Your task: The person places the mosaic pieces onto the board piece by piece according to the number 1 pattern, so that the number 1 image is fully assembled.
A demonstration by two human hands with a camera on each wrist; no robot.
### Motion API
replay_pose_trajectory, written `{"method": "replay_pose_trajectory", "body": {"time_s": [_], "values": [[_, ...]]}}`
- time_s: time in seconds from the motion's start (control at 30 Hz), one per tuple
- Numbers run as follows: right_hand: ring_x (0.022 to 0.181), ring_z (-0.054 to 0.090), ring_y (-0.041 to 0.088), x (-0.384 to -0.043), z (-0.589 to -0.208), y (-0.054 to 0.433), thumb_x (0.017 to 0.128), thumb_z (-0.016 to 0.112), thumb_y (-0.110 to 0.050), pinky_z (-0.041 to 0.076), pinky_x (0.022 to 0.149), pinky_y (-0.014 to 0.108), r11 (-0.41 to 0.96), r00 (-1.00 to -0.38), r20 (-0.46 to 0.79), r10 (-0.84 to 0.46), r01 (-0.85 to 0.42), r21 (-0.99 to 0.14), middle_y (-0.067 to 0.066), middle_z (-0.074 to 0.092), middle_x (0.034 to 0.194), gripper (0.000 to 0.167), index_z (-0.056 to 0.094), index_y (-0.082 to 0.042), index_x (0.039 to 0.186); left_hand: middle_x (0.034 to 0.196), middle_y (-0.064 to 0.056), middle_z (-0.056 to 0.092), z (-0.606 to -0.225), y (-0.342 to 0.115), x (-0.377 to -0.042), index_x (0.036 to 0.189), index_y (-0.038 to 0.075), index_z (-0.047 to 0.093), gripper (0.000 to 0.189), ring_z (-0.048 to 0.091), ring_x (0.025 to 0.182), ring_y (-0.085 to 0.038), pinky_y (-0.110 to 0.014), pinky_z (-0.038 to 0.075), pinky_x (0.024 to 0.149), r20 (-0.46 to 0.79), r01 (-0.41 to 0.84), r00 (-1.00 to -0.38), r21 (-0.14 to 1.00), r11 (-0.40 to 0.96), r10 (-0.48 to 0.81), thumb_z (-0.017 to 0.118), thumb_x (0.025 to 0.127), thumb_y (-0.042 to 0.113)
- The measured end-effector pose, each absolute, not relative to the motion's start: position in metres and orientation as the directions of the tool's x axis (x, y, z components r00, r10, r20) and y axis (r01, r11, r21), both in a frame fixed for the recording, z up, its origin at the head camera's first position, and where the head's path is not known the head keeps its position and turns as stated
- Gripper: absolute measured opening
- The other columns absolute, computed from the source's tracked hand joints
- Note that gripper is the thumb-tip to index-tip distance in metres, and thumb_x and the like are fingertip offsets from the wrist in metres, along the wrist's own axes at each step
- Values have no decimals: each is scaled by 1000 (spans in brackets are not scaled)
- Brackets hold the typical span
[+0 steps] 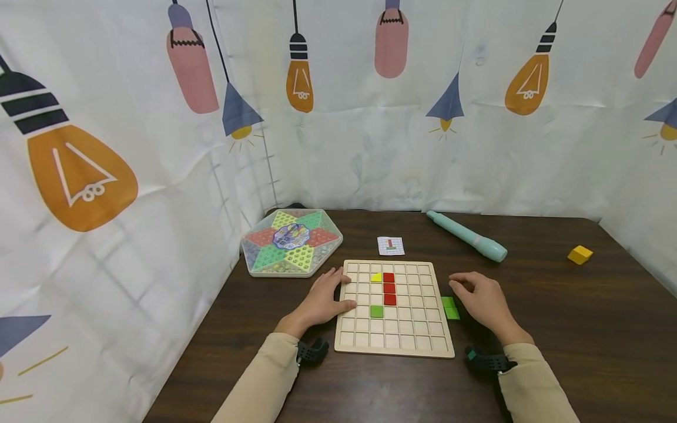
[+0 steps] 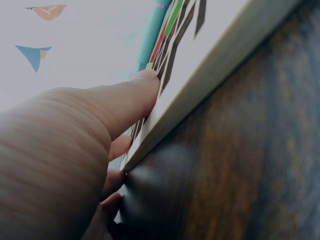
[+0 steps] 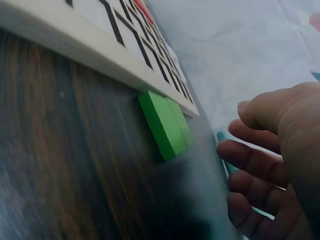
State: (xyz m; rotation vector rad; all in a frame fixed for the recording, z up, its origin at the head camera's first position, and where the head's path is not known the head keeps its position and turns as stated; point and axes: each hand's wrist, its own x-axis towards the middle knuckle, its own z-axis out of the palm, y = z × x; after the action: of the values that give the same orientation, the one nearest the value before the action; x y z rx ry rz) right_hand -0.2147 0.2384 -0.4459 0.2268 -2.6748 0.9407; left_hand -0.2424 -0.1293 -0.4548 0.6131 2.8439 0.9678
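A pale wooden grid board [image 1: 423,325] lies on the dark table. My left hand [image 1: 317,302] rests at its left edge, thumb [image 2: 132,97] on the top face and fingers spread along the side. In the grid, three red tiles [image 1: 389,288] form a column, with a yellow piece [image 1: 376,277] left of the top one. A green square tile [image 1: 376,312] sits lower left of them. To the right of the board my right hand [image 1: 486,302] hovers, fingers loosely bent and holding nothing. Two green blocks [image 3: 165,125] lie side by side against the board's right edge, near that hand.
Beyond the board lies a small printed card [image 1: 391,246] with a coloured grid pattern. A hexagonal clear box [image 1: 291,242] with a star-shaped game board stands at the back left. A teal tube-shaped object [image 1: 468,237] lies at the back right, and a yellow block [image 1: 580,254] farther right.
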Motion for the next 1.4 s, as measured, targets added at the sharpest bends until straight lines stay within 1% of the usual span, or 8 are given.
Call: {"method": "replay_pose_trajectory", "body": {"time_s": [0.17,0.37,0.47,0.57,0.67,0.77,1.13,1.4], "values": [[98,63,34,-214,-446,243,99,58,-28,54,77,50,788,-960,269,-74,-222,-575,17,67,116,30,70,-7,118,159,-12,27,-455,-129,-243,134,11,55,53,17,148,-31,-51,11,120,53,343,-918,601,722,392,71,90,37],[101,63,37,-213,-445,245,99,59,-28,54,79,52,801,-972,227,-67,-187,-568,19,68,116,30,72,-6,115,159,-12,27,-455,-130,-243,133,12,55,53,17,149,-31,-50,11,121,54,344,-918,606,718,394,71,89,37],[98,64,35,-213,-444,247,97,63,-28,55,78,50,803,-975,207,-81,-187,-566,17,69,113,29,73,-7,113,159,-12,27,-455,-130,-244,132,11,56,53,17,148,-32,-50,11,120,58,343,-918,613,711,393,72,89,37],[91,64,28,-213,-443,249,94,67,-30,55,72,42,796,-979,169,-110,-189,-576,12,70,106,30,73,-7,113,159,-13,28,-455,-130,-244,132,11,56,53,17,148,-33,-51,12,120,61,344,-917,618,707,393,72,89,36],[83,61,19,-213,-442,249,90,71,-30,51,67,35,783,-980,132,-147,-196,-590,4,69,97,32,72,-7,113,159,-12,27,-455,-130,-244,133,11,56,53,17,148,-32,-51,12,120,57,341,-918,617,709,392,72,89,37],[79,57,15,-213,-441,250,88,74,-26,49,66,32,775,-976,112,-188,-218,-594,0,66,92,31,72,-7,113,159,-12,28,-454,-129,-243,132,11,56,52,17,148,-32,-51,11,120,56,338,-920,617,711,389,72,89,36],[80,56,16,-214,-442,247,89,71,-15,48,67,34,808,-966,153,-211,-260,-529,3,65,97,23,73,-6,110,159,-11,27,-453,-129,-243,133,12,56,53,17,149,-31,-50,11,121,42,329,-922,609,721,386,72,89,37],[84,58,20,-214,-443,248,89,69,-10,50,69,37,820,-967,154,-204,-255,-513,6,64,99,25,72,-4,113,158,-15,29,-453,-129,-243,133,9,56,54,18,148,-34,-53,12,120,64,350,-916,608,713,396,72,89,37]]}}
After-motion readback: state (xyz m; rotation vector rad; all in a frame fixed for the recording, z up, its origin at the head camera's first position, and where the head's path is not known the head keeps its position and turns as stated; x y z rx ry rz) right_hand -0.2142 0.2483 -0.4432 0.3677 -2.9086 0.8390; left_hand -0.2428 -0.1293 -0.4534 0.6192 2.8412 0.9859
